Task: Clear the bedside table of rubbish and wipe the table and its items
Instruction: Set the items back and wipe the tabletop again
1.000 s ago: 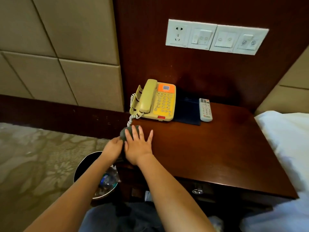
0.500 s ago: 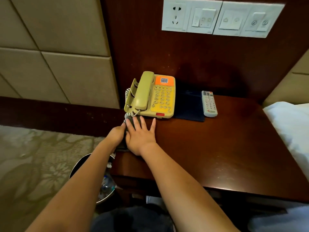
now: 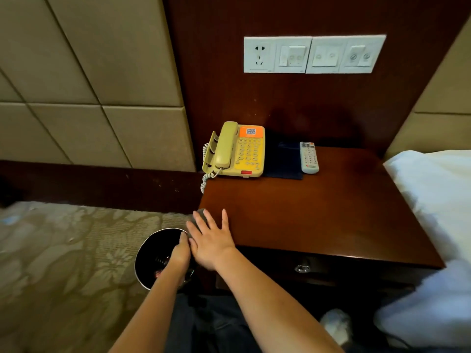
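Grey cloth (image 3: 202,212) pinned beneath right hand (image 3: 211,242), fingers (image 3: 224,221) straight and spread, at worktop (image 3: 305,212) left edge; left hand (image 3: 181,253) alongside over waste bin (image 3: 146,250), grip indeterminate; telephone (image 3: 237,151) beyond fingertips.

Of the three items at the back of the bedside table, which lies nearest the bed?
The white remote control: it lies rightmost, toward the bed, while the dark pad and yellow telephone sit left of it.

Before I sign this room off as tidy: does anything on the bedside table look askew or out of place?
Only the telephone cord: its coils dangle over the left edge of the table instead of lying on top. Nothing looks spilled or broken.
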### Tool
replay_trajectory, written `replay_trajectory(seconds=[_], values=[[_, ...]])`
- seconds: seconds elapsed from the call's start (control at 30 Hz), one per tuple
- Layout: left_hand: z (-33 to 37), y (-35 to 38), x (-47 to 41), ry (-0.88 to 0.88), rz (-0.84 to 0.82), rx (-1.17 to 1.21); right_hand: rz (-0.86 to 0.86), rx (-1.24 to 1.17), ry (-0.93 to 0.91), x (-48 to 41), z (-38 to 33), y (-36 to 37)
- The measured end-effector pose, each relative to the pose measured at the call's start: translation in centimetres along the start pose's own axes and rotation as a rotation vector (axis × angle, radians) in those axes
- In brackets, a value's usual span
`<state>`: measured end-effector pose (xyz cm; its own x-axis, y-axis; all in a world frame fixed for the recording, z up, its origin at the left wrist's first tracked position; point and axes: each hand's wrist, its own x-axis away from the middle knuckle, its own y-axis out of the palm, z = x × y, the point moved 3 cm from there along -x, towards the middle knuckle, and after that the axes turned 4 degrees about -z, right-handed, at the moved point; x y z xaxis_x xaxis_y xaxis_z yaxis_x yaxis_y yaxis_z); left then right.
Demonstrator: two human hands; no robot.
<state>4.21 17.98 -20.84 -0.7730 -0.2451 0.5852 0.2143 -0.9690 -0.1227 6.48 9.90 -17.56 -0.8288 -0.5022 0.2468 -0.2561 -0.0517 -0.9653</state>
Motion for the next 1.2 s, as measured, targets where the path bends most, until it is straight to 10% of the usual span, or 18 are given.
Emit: replay_trajectory(seconds=[0.17, 0.27, 0.37, 1.2], values=[[-1.3, 1.1, 2.4, 0.342, 0.171, -0.408, -0.011, 0.238, -0.064, 2.9, 1.5, 0.5], [0.4, 1.4, 2.9, 0.687, 0.298, -1.059, 0.003, 0.261, -0.027, 4.7, 3.8, 0.6], [1.3, 4.8, 3.5, 0.97, 0.125, -1.474, -0.023, 0.225, 0.024, 6.9, 6.6, 1.4], [-0.7, 43.5, 13.4, 1.153, -0.357, -1.804, -0.095, 0.037, 0.676, 30.7, 35.0, 4.6]])
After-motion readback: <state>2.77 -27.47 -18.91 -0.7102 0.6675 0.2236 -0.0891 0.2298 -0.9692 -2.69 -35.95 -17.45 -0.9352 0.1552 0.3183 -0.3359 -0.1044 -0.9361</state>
